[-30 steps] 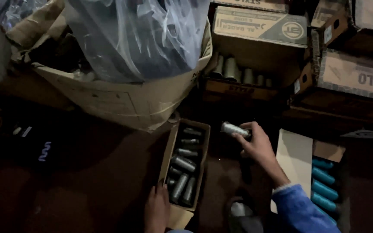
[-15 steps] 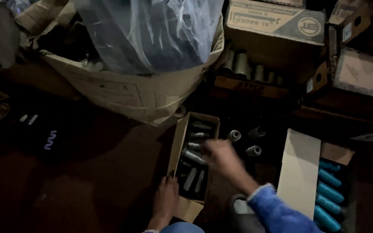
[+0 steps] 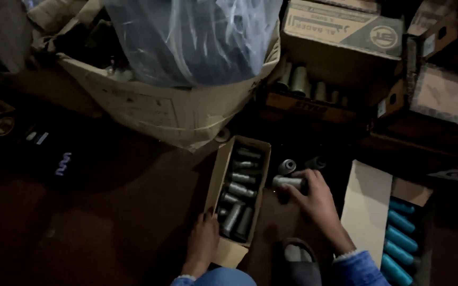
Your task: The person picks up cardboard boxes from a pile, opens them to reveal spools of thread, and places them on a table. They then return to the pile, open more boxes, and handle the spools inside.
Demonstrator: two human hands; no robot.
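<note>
Grey metal, dull in the low light — a short cylindrical sleeve (image 3: 288,182) lies on its side in the right hand (image 3: 316,198), its long axis running left to right, one end pointing left toward the narrow open cardboard box (image 3: 216,182). The grip here is closed round the sleeve, fingers wrapped over its right half. The box sits just left of the sleeve, its long axis running near to far, half filled with similar grey sleeves. The left hand (image 3: 203,244) rests flat on the box's near left corner, fingers on the rim, holding nothing. Two more sleeves (image 3: 287,166) stand on the dark reddish floor just beyond the right hand. Farther off, a large carton with a clear plastic bag (image 3: 197,37); at right, a box of blue cylinders (image 3: 398,238).
</note>
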